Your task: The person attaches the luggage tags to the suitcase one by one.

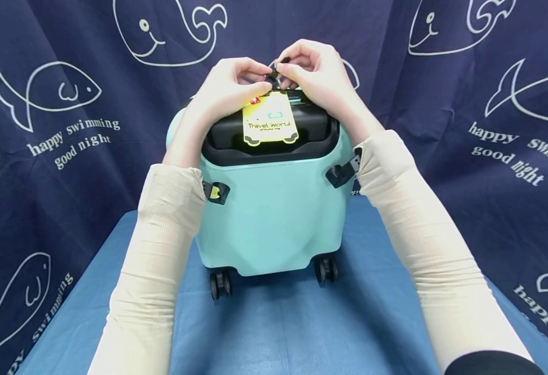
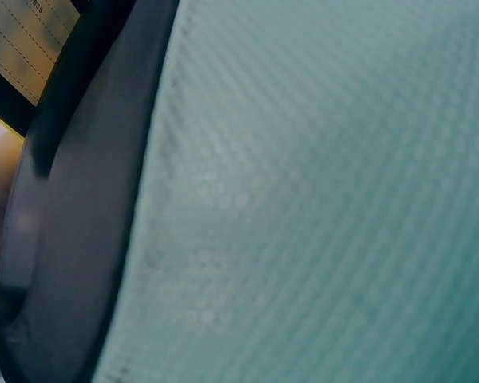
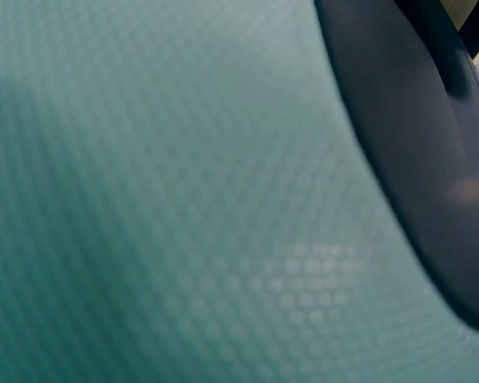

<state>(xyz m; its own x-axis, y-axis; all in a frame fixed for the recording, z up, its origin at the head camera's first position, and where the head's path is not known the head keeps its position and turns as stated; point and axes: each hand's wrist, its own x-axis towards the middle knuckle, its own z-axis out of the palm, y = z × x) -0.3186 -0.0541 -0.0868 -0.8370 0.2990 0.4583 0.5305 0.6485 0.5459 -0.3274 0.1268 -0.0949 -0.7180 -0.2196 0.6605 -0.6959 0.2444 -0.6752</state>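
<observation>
A yellow luggage tag (image 1: 269,117) printed "Travel World" hangs over the black top panel (image 1: 227,130) of a mint-green suitcase (image 1: 274,219) in the head view. Just above the tag, my left hand (image 1: 227,86) pinches its black strap (image 1: 272,80) between thumb and fingers. From the other side, my right hand (image 1: 318,73) pinches the strap's upper end. Part of the strap is hidden behind the fingertips. In the left wrist view, the tag's lined back (image 2: 24,44) shows at the upper left. The suitcase's ribbed shell (image 3: 160,199) fills most of the right wrist view.
The suitcase stands upright on black wheels (image 1: 220,284) on a blue cloth-covered table (image 1: 278,328). Behind and beside it hangs a navy curtain (image 1: 264,31) with white whale and fish drawings. Black wrist mounts (image 1: 341,172) sit close to the suitcase front.
</observation>
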